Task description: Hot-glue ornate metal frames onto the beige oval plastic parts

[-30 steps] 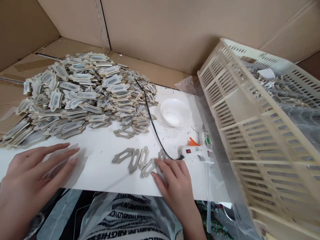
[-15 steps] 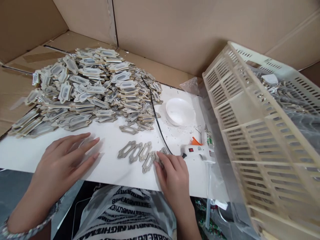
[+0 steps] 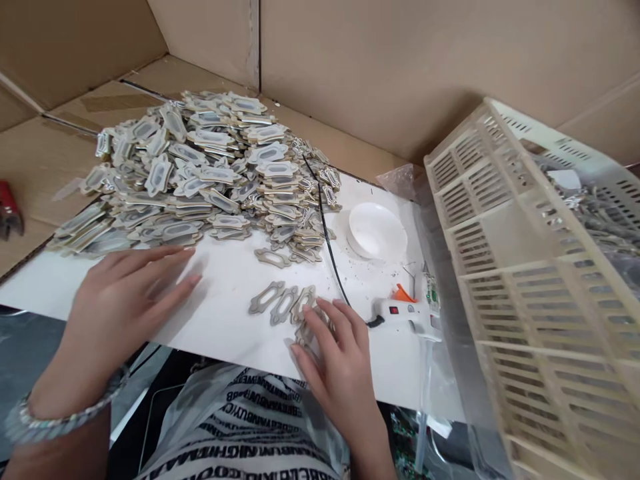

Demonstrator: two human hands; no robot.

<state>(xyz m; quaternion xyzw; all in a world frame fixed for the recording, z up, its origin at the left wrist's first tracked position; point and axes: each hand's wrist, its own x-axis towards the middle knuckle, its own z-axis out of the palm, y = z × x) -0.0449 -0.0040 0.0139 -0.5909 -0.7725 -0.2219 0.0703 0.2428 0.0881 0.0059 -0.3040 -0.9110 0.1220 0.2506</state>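
My left hand (image 3: 127,297) lies flat on the white board (image 3: 230,280), fingers stretched out, holding nothing. My right hand (image 3: 333,353) rests with spread fingers on the right end of a short row of flat grey cut-out frames (image 3: 280,303) near the board's front edge. It covers one or two of them. A big heap of the same frames (image 3: 200,173) is piled at the back left. A white glue gun (image 3: 407,313) with an orange trigger lies just right of my right hand, its black cord (image 3: 327,237) running back over the heap.
A small white bowl (image 3: 377,230) stands behind the glue gun. A cream slatted plastic crate (image 3: 540,280) with more parts fills the right side. Cardboard walls (image 3: 400,60) close in the back. A red tool (image 3: 9,210) lies at the far left.
My left hand slid right along the board. My right hand moved left onto the end of the frame row, covering frames that showed before. The camera view swung left.
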